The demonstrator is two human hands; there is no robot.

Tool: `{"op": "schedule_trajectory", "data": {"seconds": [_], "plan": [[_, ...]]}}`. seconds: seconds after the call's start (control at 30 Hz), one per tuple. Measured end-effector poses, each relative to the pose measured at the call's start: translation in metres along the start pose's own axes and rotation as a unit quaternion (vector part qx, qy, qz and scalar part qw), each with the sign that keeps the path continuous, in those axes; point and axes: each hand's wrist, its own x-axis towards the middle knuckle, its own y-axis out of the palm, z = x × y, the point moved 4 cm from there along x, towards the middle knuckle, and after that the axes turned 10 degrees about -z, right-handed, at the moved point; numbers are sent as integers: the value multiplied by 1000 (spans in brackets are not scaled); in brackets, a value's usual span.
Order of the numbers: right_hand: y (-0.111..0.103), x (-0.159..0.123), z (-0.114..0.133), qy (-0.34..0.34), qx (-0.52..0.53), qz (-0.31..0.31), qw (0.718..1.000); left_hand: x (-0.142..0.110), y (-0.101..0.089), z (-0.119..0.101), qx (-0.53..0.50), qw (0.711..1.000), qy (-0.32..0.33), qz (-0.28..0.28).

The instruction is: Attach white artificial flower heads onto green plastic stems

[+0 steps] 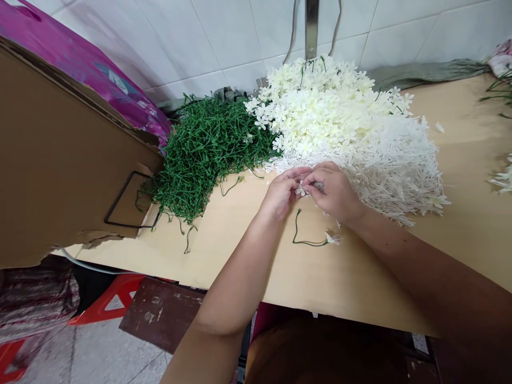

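Observation:
Close together over the table, both hands work on one small white artificial flower (301, 189). My left hand (283, 193) is closed, pinching the flower from the left. From the other side my right hand (331, 191) is closed with thumb and fingertips at the flower. Just in front of them on the table lies a green plastic stem (311, 243) with white threads at one end. Behind the hands rises a heap of white flower heads (320, 112), with a pile of white stamen pieces (394, 165) to the right. Green stems (212, 149) are heaped on the left.
A cardboard box (72, 149) stands at the left with a black wire frame (130, 197) against it. A purple bag (100, 69) leans behind it. More stems (500, 93) lie at the far right. A tiled wall (224, 37) borders the table (224, 256).

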Motion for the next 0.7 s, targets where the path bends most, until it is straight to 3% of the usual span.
{"op": "schedule_trajectory", "data": {"seconds": [0.3,0.7], "plan": [[1,-2,-1,-34,-17,-1,999,-2,-1,-5,15,1000,13,-5],[0,-3,-1,-73,-53,-49,995,-7,3,-7,8,1000,-6,-1]]}}
